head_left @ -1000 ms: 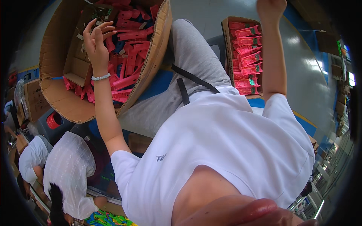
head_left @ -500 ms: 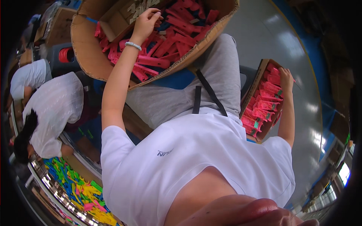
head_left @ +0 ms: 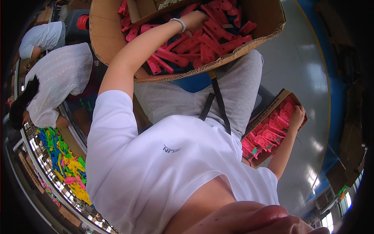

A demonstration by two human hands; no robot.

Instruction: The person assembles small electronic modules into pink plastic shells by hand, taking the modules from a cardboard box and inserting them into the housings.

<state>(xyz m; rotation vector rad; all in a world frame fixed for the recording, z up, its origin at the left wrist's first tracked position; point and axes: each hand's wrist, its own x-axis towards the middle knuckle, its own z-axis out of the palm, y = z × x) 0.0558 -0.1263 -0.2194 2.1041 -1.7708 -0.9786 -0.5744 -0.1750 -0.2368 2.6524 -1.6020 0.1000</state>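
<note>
My left hand (head_left: 194,20) reaches down into a big cardboard box (head_left: 113,43) at the top, among loose long pink plastic pieces (head_left: 212,37). Its fingertips are hidden, so its grip cannot be told. At the right, my right hand (head_left: 297,117) rests at the far end of a narrow cardboard box (head_left: 255,125). Its fingers curl closed by the box's edge, but what they hold, if anything, is hidden. Pink plastic pieces with small green parts (head_left: 269,134) stand in rows in that box.
A smaller cardboard tray (head_left: 142,11) with pale small pieces sits inside the big box. On the left, a person in white (head_left: 62,78) bends beside a heap of coloured plastic pieces (head_left: 68,165); another person (head_left: 43,37) is behind. Grey floor (head_left: 307,66) lies to the right.
My left hand has moved right and lower into the pink pieces, away from beside the small tray. My right hand stays at the narrow box's end. The whole view has shifted.
</note>
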